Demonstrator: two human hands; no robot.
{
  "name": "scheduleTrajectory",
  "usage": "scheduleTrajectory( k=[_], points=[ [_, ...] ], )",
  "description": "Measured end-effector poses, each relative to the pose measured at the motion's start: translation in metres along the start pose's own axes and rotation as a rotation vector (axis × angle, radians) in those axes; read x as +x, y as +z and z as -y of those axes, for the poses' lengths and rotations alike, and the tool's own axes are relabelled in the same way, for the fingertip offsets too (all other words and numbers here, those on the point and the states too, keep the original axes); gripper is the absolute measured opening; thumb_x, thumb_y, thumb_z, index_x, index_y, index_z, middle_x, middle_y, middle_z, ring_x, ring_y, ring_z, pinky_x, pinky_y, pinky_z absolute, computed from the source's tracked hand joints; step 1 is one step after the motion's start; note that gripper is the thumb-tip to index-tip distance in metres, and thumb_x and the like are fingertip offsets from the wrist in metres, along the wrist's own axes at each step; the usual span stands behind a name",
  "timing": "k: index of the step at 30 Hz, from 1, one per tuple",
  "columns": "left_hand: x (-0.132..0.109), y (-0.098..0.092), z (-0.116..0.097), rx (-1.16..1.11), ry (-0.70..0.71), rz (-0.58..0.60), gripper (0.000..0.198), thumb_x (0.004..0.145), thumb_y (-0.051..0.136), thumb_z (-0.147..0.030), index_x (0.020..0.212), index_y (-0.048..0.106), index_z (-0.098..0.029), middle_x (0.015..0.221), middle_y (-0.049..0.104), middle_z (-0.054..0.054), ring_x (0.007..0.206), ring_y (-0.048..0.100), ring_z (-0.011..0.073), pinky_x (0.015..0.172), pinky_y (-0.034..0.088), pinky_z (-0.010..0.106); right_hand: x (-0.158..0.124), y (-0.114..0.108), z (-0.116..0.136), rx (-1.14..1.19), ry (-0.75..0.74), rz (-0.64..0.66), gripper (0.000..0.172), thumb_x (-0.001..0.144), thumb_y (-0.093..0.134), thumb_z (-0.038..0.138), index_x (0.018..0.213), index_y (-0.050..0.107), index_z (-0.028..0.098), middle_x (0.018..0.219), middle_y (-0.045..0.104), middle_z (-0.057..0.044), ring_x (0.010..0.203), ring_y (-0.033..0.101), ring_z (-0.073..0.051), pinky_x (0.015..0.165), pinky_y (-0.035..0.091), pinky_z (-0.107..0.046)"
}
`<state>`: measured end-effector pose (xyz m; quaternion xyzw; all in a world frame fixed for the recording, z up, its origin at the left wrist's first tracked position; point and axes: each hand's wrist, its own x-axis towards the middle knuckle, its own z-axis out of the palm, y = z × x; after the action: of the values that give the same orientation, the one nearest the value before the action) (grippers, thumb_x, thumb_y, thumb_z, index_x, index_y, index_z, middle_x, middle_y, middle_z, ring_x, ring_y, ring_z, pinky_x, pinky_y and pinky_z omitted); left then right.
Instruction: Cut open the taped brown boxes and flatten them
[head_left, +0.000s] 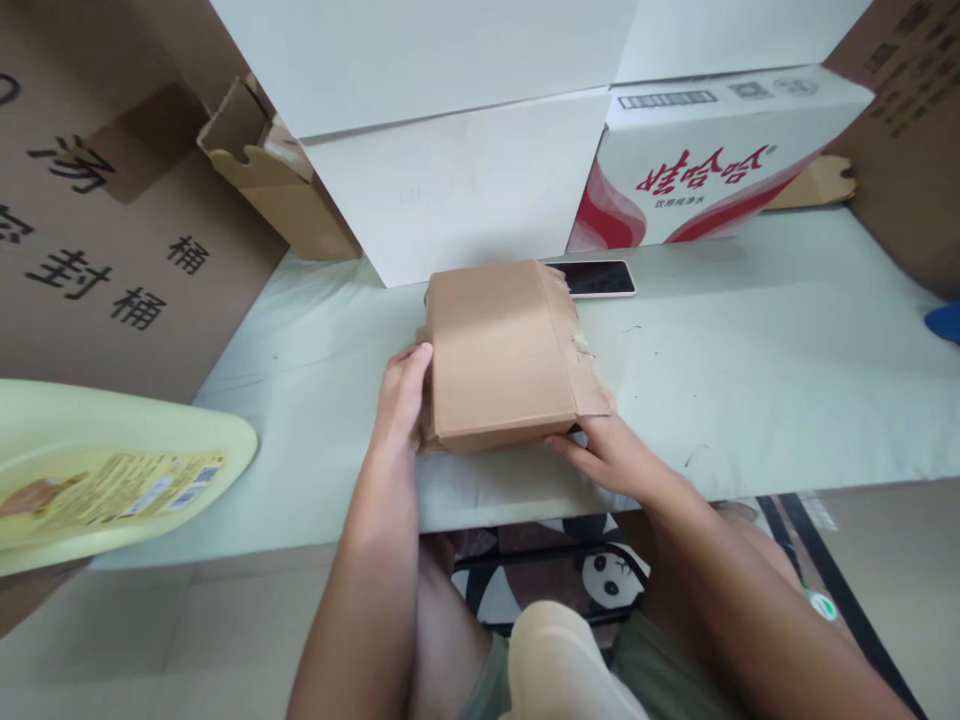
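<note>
A small brown cardboard box (506, 345) lies on the pale green table (750, 380) in front of me, its right flap torn and ragged. My left hand (401, 400) presses flat against the box's left side, fingers together. My right hand (611, 452) grips the box's near right corner, fingertips tucked under its front edge. Both hands hold the box between them.
A phone (596, 278) lies face up just behind the box. White boxes (465, 180) and a red-printed white carton (697, 160) stand at the back. Large brown cartons (112, 220) flank the left and right (907, 130). A pale yellow plastic piece (112, 480) juts in at the left.
</note>
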<state>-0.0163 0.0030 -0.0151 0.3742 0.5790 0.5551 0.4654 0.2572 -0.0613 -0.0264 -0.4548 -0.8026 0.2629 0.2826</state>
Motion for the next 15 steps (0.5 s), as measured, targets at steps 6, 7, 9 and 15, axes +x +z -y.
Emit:
scheduleTrajectory(
  k=[6,7,9,15],
  points=[
    [-0.001,-0.004,-0.012,-0.082,0.021,-0.059,0.044,0.067,0.088,-0.053,0.077,0.058,-0.022,0.073,0.065,-0.001,0.063,0.061,0.0164,0.06,0.047,0.03,0.006,-0.005,-0.005,-0.004,0.197,-0.236,0.039,0.089,0.072,0.043,0.12,0.069,0.02,0.121,0.074,-0.017,0.117,0.069,-0.035,0.109,0.052,-0.061],
    [0.0,-0.005,-0.013,-0.142,0.027,-0.047,0.041,0.068,0.087,-0.05,0.079,0.058,-0.023,0.075,0.066,-0.001,0.065,0.063,0.017,0.061,0.049,0.03,0.007,-0.005,-0.006,0.0,0.234,-0.304,0.041,0.086,0.074,0.046,0.117,0.068,0.019,0.113,0.072,-0.016,0.105,0.069,-0.033,0.098,0.057,-0.055],
    [-0.002,-0.006,-0.017,-0.284,0.014,0.016,0.034,0.072,0.084,-0.045,0.086,0.061,-0.024,0.083,0.071,0.0,0.075,0.07,0.0195,0.069,0.055,0.031,0.008,-0.005,-0.007,0.002,0.281,-0.444,0.043,0.082,0.077,0.05,0.109,0.065,0.019,0.102,0.067,-0.012,0.092,0.065,-0.028,0.083,0.058,-0.046],
    [-0.019,0.009,-0.038,-0.487,-0.324,0.03,0.023,0.095,0.06,-0.038,0.098,0.074,-0.019,0.092,0.08,0.006,0.114,0.077,0.0294,0.101,0.062,0.04,0.01,-0.009,-0.002,0.343,0.32,-0.575,0.033,0.089,0.071,0.052,0.1,0.06,0.023,0.094,0.065,-0.004,0.084,0.062,-0.021,0.074,0.053,-0.035]
  ],
)
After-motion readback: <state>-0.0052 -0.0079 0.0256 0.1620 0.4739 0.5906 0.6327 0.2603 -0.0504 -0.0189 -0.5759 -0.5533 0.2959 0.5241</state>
